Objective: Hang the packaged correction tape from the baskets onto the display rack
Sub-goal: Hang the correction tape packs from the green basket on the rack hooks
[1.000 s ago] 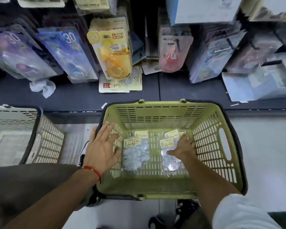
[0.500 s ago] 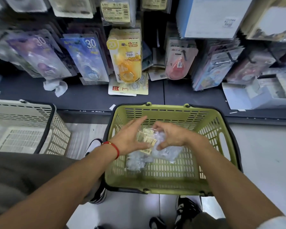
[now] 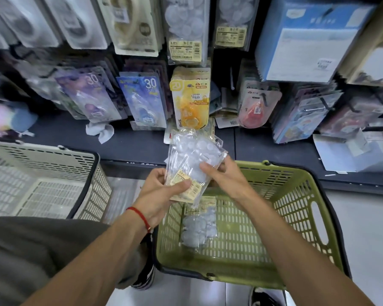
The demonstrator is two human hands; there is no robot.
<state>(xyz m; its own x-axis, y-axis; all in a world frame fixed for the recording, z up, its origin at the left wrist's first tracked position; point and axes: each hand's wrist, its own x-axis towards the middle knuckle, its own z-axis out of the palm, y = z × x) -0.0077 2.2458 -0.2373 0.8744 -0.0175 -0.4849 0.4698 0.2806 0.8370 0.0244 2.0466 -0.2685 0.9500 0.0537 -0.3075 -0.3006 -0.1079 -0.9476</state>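
A clear plastic packet [image 3: 191,159] with a yellow label is held up above the rim of the green basket [image 3: 296,195]. My left hand [image 3: 164,191] pinches its lower labelled end. My right hand [image 3: 222,173] grips its right side. Another clear packet [image 3: 199,228] lies on the green basket's floor. The display rack [image 3: 186,62] stands straight ahead, hung with packaged correction tape: purple [image 3: 91,96], blue [image 3: 144,100], yellow [image 3: 189,100] and pink [image 3: 257,104] packs. Matching clear packets [image 3: 185,29] hang on the row above.
A beige basket [image 3: 53,173] sits at the left on the floor. A dark shelf ledge [image 3: 131,140] runs under the rack, with a crumpled white scrap [image 3: 100,130] and loose cards on it. A blue-and-white box [image 3: 307,40] hangs at upper right. My knee fills the lower left.
My right hand picked a packet out of the green basket; both hands now hold it raised above the rim. The view tilted up toward the rack.
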